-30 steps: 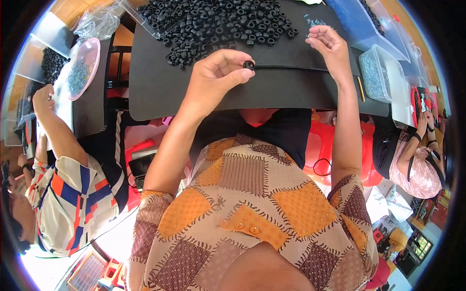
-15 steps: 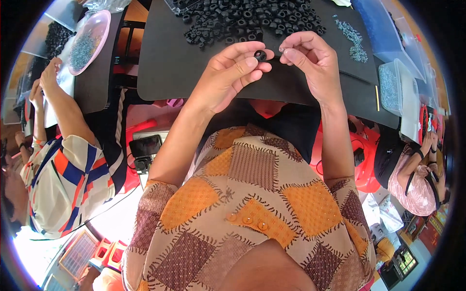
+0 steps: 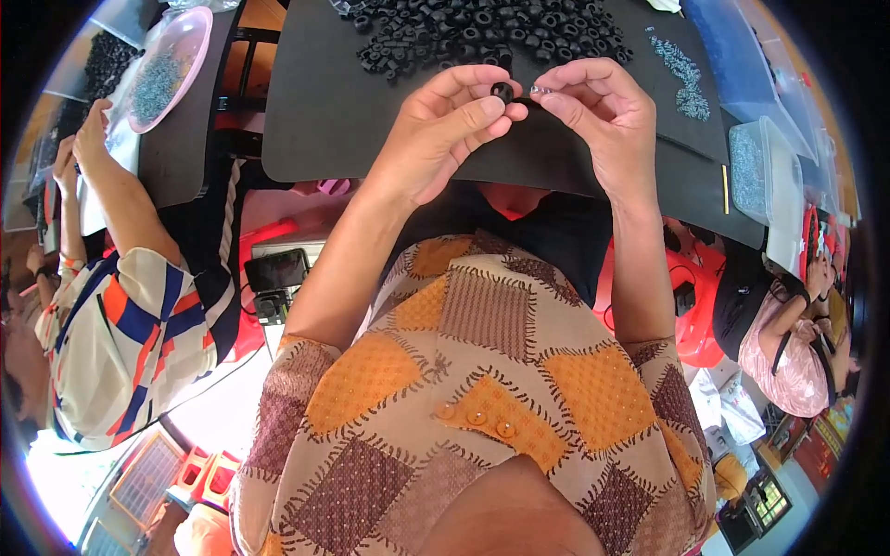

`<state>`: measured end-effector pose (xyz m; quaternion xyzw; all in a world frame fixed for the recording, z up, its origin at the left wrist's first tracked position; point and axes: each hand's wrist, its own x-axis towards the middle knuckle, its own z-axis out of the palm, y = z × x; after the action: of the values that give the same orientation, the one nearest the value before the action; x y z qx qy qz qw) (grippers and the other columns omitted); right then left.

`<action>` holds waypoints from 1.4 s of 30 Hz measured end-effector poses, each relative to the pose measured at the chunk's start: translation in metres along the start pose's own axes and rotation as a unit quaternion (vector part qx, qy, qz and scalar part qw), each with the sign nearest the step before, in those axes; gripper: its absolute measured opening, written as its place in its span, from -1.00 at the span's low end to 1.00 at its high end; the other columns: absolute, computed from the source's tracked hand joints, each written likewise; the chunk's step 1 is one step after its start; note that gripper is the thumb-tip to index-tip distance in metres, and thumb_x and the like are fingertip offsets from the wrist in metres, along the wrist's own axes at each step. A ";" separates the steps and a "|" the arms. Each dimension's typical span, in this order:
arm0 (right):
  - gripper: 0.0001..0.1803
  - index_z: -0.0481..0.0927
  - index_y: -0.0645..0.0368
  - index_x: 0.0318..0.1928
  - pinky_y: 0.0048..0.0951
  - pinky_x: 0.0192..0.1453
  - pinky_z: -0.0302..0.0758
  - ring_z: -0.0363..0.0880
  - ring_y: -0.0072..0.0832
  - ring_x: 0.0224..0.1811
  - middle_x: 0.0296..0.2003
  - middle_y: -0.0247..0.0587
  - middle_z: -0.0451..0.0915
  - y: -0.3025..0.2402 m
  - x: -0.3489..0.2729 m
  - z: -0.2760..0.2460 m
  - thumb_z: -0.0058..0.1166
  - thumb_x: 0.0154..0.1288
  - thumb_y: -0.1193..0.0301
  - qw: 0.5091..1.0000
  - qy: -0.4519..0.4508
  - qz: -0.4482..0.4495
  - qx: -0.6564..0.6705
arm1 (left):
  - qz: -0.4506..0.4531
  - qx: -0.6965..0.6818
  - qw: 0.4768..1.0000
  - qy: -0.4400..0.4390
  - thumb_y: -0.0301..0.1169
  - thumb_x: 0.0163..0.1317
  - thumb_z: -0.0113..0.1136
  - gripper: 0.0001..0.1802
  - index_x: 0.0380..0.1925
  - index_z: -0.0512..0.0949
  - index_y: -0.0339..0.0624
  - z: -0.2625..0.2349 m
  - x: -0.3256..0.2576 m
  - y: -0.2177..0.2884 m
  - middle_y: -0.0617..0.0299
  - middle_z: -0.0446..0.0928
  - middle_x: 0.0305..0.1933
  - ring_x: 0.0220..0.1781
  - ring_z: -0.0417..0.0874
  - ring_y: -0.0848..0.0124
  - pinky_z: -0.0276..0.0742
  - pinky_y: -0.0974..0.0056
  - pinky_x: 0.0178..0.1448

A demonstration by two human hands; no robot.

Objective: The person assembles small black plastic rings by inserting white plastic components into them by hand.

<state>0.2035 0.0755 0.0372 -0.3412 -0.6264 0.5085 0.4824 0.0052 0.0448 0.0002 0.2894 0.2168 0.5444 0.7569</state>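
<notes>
In my left hand (image 3: 438, 130) a small black ring-shaped plastic part (image 3: 502, 92) is pinched between thumb and fingers, its round opening showing. My right hand (image 3: 604, 116) pinches a tiny shiny metal piece (image 3: 540, 90), which looks like a small spring, just right of the black part. The two pieces are close together but apart. Beyond my hands a large heap of the same black parts (image 3: 491, 32) covers the far side of the dark table (image 3: 315, 130). Loose small silvery pieces (image 3: 684, 79) lie in a strip at the far right.
A clear plastic tub (image 3: 749, 171) of silvery pieces stands at the right, near a thin yellow stick (image 3: 725, 189). To the left, a co-worker's arm (image 3: 125, 199) reaches to another table holding a pink basin (image 3: 190, 69). Another person (image 3: 788, 361) sits at the right.
My right hand has shifted slightly left, and the shiny piece is nearer the black part. The black part has turned a little in my left fingers. The view has shifted slightly.
</notes>
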 end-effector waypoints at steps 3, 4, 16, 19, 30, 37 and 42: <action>-0.82 0.59 0.28 -0.15 -0.57 -0.02 0.60 0.68 -0.54 -0.15 -0.24 -0.22 0.68 0.000 -0.001 0.000 0.22 0.23 0.65 1.000 0.014 -0.013 -0.001 | -0.006 -0.019 1.000 0.002 -0.51 0.38 0.12 -0.69 0.10 0.48 -0.28 -0.003 -0.001 0.000 0.00 0.56 0.08 0.04 0.67 0.32 0.65 0.39 0.10; -0.83 0.60 0.28 -0.15 -0.57 -0.03 0.59 0.68 -0.55 -0.15 -0.24 -0.22 0.68 -0.001 -0.002 0.002 0.22 0.23 0.65 1.000 0.023 -0.016 0.009 | -0.006 -0.018 1.000 0.003 -0.51 0.38 0.12 -0.69 0.10 0.48 -0.28 -0.004 -0.001 0.002 0.00 0.56 0.08 0.04 0.67 0.32 0.65 0.39 0.10; -0.86 0.65 0.25 -0.18 -0.62 -0.08 0.56 0.66 -0.61 -0.18 -0.25 -0.31 0.69 -0.009 -0.001 0.018 0.22 0.24 0.62 0.996 0.030 -0.026 -0.078 | -0.008 -0.066 0.998 0.001 -0.53 0.37 0.11 -0.66 0.15 0.48 -0.25 -0.010 -0.001 0.007 -0.04 0.55 0.11 -0.02 0.69 0.36 0.69 0.44 0.04; -0.87 0.64 0.25 -0.19 -0.63 -0.08 0.55 0.66 -0.62 -0.18 -0.25 -0.32 0.69 -0.009 -0.001 0.019 0.22 0.24 0.63 0.996 0.031 -0.022 -0.083 | -0.035 -0.111 0.993 -0.027 -0.55 0.34 0.15 -0.64 0.13 0.48 -0.24 -0.012 -0.001 0.009 0.01 0.57 0.10 -0.01 0.69 0.36 0.68 0.42 0.04; -0.88 0.63 0.27 -0.19 -0.62 -0.06 0.57 0.68 -0.60 -0.17 -0.26 -0.32 0.70 -0.010 -0.004 0.020 0.20 0.25 0.63 0.996 0.019 -0.010 -0.089 | 0.107 0.198 0.974 0.034 -0.67 0.10 0.36 -0.66 -0.09 0.59 -0.27 0.000 -0.006 0.000 0.33 0.55 -0.23 -0.16 0.57 0.61 0.57 0.48 -0.01; -0.88 0.64 0.27 -0.25 -0.59 -0.14 0.59 0.70 -0.61 -0.27 -0.35 -0.30 0.71 -0.019 -0.007 0.024 0.24 0.18 0.63 0.979 0.019 -0.031 -0.199 | 0.145 0.262 0.952 0.060 -0.69 0.09 0.36 -0.67 -0.11 0.58 -0.29 0.005 -0.007 0.000 0.25 0.57 -0.19 -0.19 0.60 0.61 0.61 0.49 -0.10; -0.87 0.64 0.27 -0.26 -0.58 -0.15 0.59 0.69 -0.59 -0.29 -0.37 -0.29 0.70 -0.026 -0.008 0.024 0.26 0.16 0.63 0.970 -0.022 -0.035 -0.240 | 0.161 0.328 0.929 0.061 -0.68 0.05 0.39 -0.69 -0.17 0.58 -0.31 0.005 -0.009 -0.004 0.22 0.56 -0.19 -0.22 0.64 0.56 0.63 0.46 -0.09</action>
<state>0.1852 0.0538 0.0601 -0.4140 -0.7520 0.3336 0.3897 0.0084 0.0342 0.0015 0.5183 0.3795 0.5740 0.5078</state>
